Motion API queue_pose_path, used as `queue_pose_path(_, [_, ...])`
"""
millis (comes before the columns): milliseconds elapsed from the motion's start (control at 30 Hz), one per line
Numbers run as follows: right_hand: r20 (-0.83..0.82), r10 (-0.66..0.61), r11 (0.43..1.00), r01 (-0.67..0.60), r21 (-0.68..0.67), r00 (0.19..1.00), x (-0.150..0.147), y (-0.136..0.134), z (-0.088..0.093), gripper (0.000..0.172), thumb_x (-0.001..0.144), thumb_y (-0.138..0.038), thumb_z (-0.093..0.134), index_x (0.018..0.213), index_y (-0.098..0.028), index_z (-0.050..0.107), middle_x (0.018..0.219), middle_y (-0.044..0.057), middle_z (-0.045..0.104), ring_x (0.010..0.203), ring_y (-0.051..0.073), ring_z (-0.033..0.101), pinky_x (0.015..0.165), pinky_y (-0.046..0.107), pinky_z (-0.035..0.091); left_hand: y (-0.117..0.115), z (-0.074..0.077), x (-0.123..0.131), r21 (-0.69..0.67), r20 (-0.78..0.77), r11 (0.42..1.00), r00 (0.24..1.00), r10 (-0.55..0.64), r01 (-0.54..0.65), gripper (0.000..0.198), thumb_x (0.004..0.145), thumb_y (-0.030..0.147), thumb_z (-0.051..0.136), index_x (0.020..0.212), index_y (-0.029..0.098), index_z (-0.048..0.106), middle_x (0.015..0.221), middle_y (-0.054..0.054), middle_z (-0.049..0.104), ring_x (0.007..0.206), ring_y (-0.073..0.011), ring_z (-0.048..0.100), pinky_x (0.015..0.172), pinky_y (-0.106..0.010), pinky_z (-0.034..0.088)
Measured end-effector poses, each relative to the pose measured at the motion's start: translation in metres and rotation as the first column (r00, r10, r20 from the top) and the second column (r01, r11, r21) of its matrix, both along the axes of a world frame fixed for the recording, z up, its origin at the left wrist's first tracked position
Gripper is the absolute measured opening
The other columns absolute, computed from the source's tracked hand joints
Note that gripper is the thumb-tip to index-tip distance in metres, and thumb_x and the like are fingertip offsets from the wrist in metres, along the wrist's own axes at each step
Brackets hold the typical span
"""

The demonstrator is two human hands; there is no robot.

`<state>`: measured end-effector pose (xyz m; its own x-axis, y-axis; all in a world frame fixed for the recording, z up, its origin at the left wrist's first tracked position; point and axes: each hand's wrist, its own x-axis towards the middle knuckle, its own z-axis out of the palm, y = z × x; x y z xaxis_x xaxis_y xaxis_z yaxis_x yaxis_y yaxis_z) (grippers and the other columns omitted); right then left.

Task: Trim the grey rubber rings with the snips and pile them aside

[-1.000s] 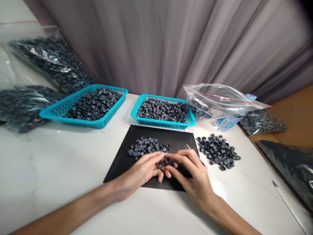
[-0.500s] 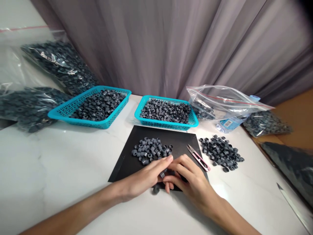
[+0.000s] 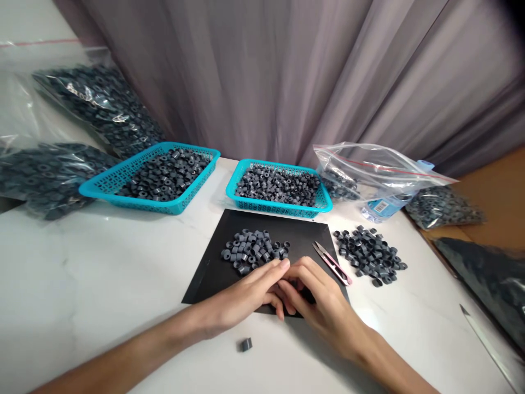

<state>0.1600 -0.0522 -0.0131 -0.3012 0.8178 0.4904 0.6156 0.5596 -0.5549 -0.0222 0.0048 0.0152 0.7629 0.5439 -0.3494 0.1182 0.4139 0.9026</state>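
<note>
Looks like fingertip work over the black mat (image 3: 211,276), with left hand (image 3: 241,295) loosely cupped and right hand (image 3: 324,298) curled against it; can't tell if holding anything. Got grey cylinders (image 3: 251,247) heaped beyond, plus stray cylinder (image 3: 246,344) on tabletop (image 3: 123,262). Probably needs light pinching next.

Two turquoise mesh plastic baskets (image 3: 279,208), one black rectangular sheet (image 3: 209,273), two heaps of short grey plastic cylinders (image 3: 371,254) too numerous to count, one stray cylinder (image 3: 246,344) beyond the sheet's near edge, one pair of pink-handled snips (image 3: 343,278), one blue-labelled clear bottle (image 3: 383,207), at least four clear plastic bags (image 3: 98,104)
</note>
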Motion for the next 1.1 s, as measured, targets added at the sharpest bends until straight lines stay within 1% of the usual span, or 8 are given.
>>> queue_pose_path(100, [-0.075, -0.053, 0.998, 0.055, 0.019, 0.996, 0.007, 0.001, -0.001, 0.007, 0.102, -0.02, 0.051, 0.104, -0.022, 0.057, 0.089, 0.003, 0.059, 0.078, 0.016, 0.057, 0.069, 0.029, 0.05, 0.012, 0.021, -0.013, 0.145, -0.108, 0.97, 0.978, -0.178, 0.193, 0.04, 0.094, 0.058, 0.05, 0.108, 0.021, 0.056, 0.096, -0.004, 0.06, 0.088, -0.0192, 0.058, 0.084, -0.034, 0.045])
queue_pose_path(233, [-0.145, -0.185, 0.981, 0.193, 0.038, 0.972, 0.015, 0.007, -0.002, 0.004, 0.099, -0.019, 0.055, 0.097, -0.021, 0.057, 0.081, 0.0, 0.054, 0.072, 0.015, 0.053, 0.065, 0.028, 0.045, 0.025, 0.037, -0.033, 0.379, -0.469, 0.705, 0.781, -0.412, 0.599, 0.04, 0.069, 0.047, 0.084, 0.094, 0.024, 0.062, 0.096, 0.0, 0.055, 0.092, -0.0207, 0.052, 0.076, -0.028, 0.04])
queue_pose_path(367, [-0.18, -0.211, 0.976, 0.217, 0.011, 0.961, 0.015, 0.012, -0.003, 0.007, 0.099, -0.019, 0.056, 0.093, -0.02, 0.058, 0.077, -0.001, 0.051, 0.07, 0.014, 0.051, 0.063, 0.027, 0.042, 0.031, 0.037, -0.041, 0.444, -0.534, 0.575, 0.718, -0.447, 0.687, 0.025, 0.076, 0.042, 0.08, 0.08, 0.022, 0.064, 0.097, 0.0, 0.055, 0.1, -0.0223, 0.053, 0.084, -0.027, 0.039])
queue_pose_path(533, [-0.215, -0.163, 0.986, 0.165, -0.005, 0.963, 0.01, 0.009, -0.002, 0.004, 0.099, -0.02, 0.057, 0.096, -0.02, 0.059, 0.077, -0.001, 0.054, 0.07, 0.014, 0.053, 0.066, 0.027, 0.044, 0.033, 0.039, -0.035, 0.438, -0.423, 0.691, 0.81, -0.405, 0.575, 0.021, 0.082, 0.041, 0.073, 0.078, 0.02, 0.07, 0.084, 0.0, 0.059, 0.079, -0.0171, 0.054, 0.069, -0.026, 0.042])
queue_pose_path(667, [-0.266, -0.157, 0.983, 0.175, 0.047, 0.951, 0.006, 0.004, 0.001, 0.004, 0.098, -0.018, 0.057, 0.097, -0.02, 0.059, 0.079, 0.0, 0.057, 0.071, 0.014, 0.055, 0.066, 0.027, 0.044, 0.032, 0.028, -0.025, 0.484, -0.201, 0.858, 0.976, -0.082, 0.172, 0.021, 0.088, 0.04, 0.066, 0.088, 0.019, 0.066, 0.085, 0.0, 0.065, 0.084, -0.0174, 0.061, 0.081, -0.028, 0.046])
queue_pose_path(767, [-0.29, -0.194, 0.976, 0.213, 0.036, 0.937, 0.004, 0.003, 0.001, 0.004, 0.098, -0.02, 0.057, 0.098, -0.021, 0.061, 0.08, 0.0, 0.059, 0.072, 0.014, 0.056, 0.067, 0.027, 0.044, 0.03, 0.01, -0.016, 0.571, -0.06, 0.814, 0.984, 0.17, -0.105, 0.023, 0.09, 0.042, 0.065, 0.088, 0.019, 0.064, 0.085, 0.0, 0.065, 0.085, -0.0171, 0.064, 0.085, -0.029, 0.048])
queue_pose_path(967, [-0.412, -0.217, 0.958, 0.111, -0.265, 0.885, -0.001, 0.005, -0.005, 0.014, 0.099, -0.033, 0.057, 0.096, -0.021, 0.063, 0.084, 0.002, 0.063, 0.078, 0.016, 0.061, 0.072, 0.028, 0.047, 0.022, -0.005, -0.005, 0.448, 0.047, 0.872, 0.979, 0.199, -0.199, 0.019, 0.089, 0.036, 0.069, 0.094, 0.018, 0.067, 0.089, 0.0, 0.067, 0.09, -0.0173, 0.068, 0.089, -0.029, 0.053])
queue_pose_path(1100, [-0.431, -0.193, 0.951, 0.06, -0.304, 0.882, -0.002, 0.006, -0.007, 0.015, 0.099, -0.035, 0.057, 0.1, -0.022, 0.064, 0.089, 0.003, 0.066, 0.081, 0.017, 0.062, 0.074, 0.028, 0.049, 0.02, -0.004, -0.005, 0.357, 0.088, 0.911, 0.978, 0.187, -0.206, 0.02, 0.089, 0.034, 0.069, 0.1, 0.017, 0.068, 0.099, -0.003, 0.07, 0.099, -0.0203, 0.069, 0.094, -0.033, 0.054])
